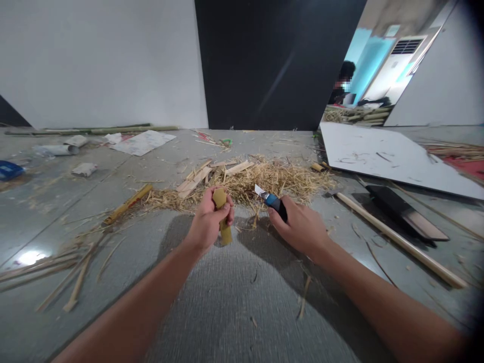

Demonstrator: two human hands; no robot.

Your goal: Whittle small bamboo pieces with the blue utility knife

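Observation:
My left hand is closed round a short yellowish-brown piece, which looks like bamboo and sticks out above and below the fingers. To its right, my right hand grips a blue and black utility knife, its blade pointing up and to the left, apart from the piece. Just beyond both hands, a heap of straw-coloured shavings lies on the grey floor, with flat pale wooden strips on its left part.
A yellow bamboo stick and thin strips lie at left. A long pale rod, a dark flat object and a white board are at right. Behind stand white and black panels; a person is far back.

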